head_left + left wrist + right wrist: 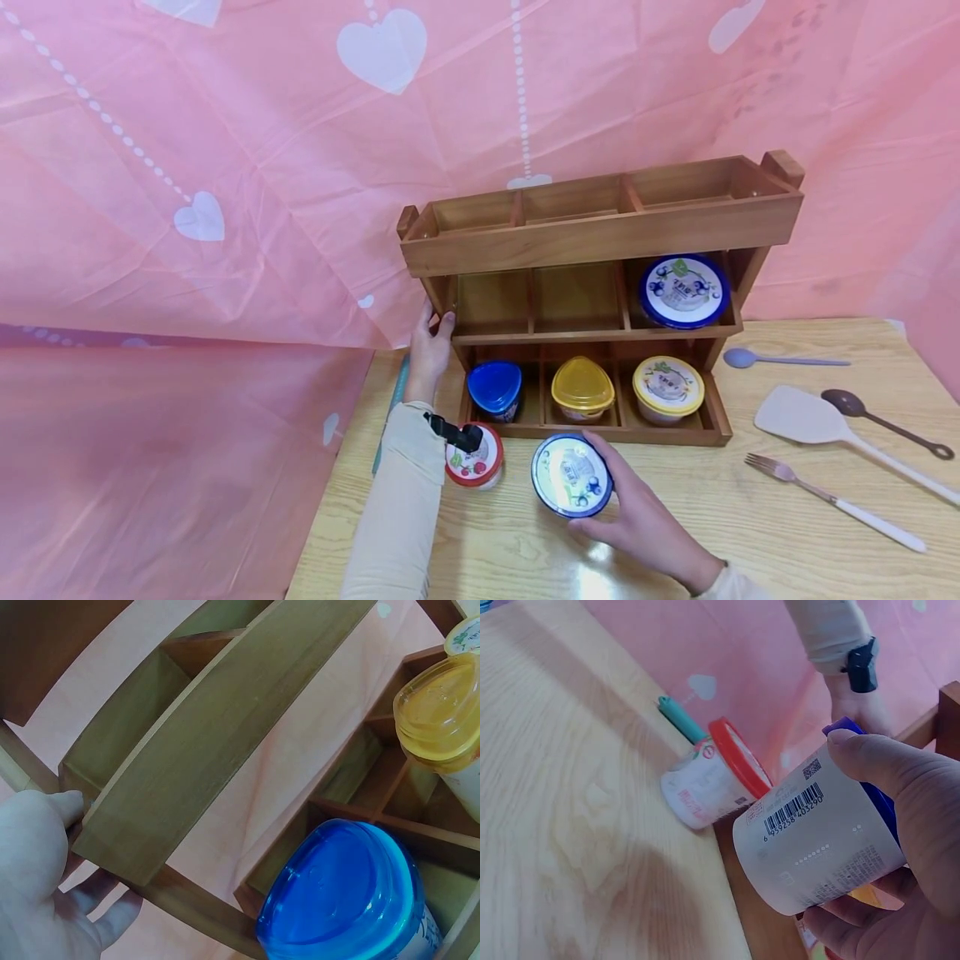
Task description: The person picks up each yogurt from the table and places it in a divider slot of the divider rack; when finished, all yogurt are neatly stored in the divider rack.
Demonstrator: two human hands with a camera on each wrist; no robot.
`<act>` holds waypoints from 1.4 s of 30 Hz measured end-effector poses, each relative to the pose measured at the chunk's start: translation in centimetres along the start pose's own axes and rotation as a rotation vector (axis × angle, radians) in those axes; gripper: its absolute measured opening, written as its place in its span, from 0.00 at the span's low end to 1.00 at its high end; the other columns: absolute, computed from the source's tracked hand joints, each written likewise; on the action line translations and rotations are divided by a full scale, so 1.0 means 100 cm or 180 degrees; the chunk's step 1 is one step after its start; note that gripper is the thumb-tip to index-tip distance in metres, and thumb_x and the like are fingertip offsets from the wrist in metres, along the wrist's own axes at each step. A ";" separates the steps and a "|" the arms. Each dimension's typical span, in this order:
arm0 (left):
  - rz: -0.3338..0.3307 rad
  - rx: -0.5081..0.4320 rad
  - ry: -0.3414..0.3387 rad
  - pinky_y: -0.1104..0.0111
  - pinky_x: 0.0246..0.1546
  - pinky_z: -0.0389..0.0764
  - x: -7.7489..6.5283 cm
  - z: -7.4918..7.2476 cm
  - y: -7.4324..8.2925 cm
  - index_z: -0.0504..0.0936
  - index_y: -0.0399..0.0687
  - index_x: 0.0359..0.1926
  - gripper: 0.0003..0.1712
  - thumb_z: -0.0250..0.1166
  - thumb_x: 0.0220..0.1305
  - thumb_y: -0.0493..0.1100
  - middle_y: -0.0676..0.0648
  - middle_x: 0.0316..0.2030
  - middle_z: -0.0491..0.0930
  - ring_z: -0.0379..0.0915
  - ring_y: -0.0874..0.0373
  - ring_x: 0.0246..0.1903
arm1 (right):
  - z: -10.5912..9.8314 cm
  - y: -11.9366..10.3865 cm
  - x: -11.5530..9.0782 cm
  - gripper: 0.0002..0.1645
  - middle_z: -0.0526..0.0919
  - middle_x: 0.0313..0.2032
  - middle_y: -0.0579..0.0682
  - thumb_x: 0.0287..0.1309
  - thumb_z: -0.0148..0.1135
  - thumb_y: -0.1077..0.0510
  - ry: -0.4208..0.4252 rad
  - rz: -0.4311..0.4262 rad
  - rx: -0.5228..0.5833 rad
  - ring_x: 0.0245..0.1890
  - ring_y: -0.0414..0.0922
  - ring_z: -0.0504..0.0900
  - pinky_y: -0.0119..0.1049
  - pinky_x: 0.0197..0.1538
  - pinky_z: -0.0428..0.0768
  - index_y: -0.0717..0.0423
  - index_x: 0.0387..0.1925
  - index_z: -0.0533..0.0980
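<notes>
My right hand [645, 521] grips a white tub with a blue lid [572, 475], blueberries printed on top, above the table in front of the wooden shelf [600, 237]. In the right wrist view, thumb and fingers wrap the tub's barcoded side [817, 832]. At the shelf's left side my left hand [431, 350] holds the side frame, the thumb at the middle tier's end in the left wrist view. Below the left wrist stands a red-lidded tub [480, 467], partly hidden by the wrist camera. Another blue-lidded tub [685, 290] sits in the middle tier's right compartment.
The bottom tier holds a blue-topped cup [495, 387], a yellow-topped cup [582, 387] and a yellow-lidded tub [667, 387]. On the right lie a blue spoon [780, 360], a white spatula [806, 415], a dark ladle [851, 404] and a fork [832, 498]. A teal item [392, 408] lies left.
</notes>
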State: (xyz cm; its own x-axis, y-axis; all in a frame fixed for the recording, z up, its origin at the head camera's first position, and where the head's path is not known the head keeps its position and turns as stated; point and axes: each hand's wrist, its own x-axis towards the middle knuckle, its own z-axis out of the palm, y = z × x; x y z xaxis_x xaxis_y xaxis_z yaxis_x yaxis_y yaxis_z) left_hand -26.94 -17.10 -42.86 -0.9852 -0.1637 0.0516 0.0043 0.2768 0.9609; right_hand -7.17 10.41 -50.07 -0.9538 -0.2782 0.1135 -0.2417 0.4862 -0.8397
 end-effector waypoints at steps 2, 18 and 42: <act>0.0015 -0.0014 -0.0001 0.49 0.67 0.68 0.000 0.000 0.000 0.56 0.72 0.75 0.32 0.54 0.75 0.50 0.51 0.74 0.60 0.57 0.45 0.72 | -0.003 0.000 0.001 0.67 0.64 0.71 0.51 0.40 0.82 0.46 -0.0014 0.0013 0.0039 0.69 0.53 0.66 0.58 0.64 0.70 0.39 0.76 0.50; 0.0146 -0.0007 -0.0036 0.49 0.68 0.67 0.003 -0.001 -0.002 0.56 0.64 0.76 0.32 0.54 0.75 0.48 0.50 0.74 0.60 0.56 0.47 0.72 | -0.055 -0.036 0.035 0.68 0.64 0.69 0.56 0.43 0.81 0.49 0.0279 -0.0219 -0.0084 0.64 0.54 0.70 0.46 0.61 0.74 0.38 0.77 0.46; 0.0272 -0.0096 -0.0007 0.50 0.66 0.70 0.003 0.000 -0.002 0.61 0.62 0.74 0.30 0.54 0.75 0.44 0.48 0.71 0.65 0.63 0.46 0.69 | -0.104 -0.069 0.116 0.67 0.48 0.77 0.55 0.52 0.75 0.49 0.0574 -0.0303 0.0153 0.73 0.62 0.56 0.67 0.68 0.60 0.33 0.77 0.37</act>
State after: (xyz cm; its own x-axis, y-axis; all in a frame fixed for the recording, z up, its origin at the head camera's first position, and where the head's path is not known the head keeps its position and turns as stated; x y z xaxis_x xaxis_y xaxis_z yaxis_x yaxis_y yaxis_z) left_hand -27.23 -17.22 -43.06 -0.9813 -0.1386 0.1333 0.0936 0.2611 0.9608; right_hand -18.36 12.42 -37.42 -0.9446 -0.1659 0.2831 -0.3275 0.4235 -0.8446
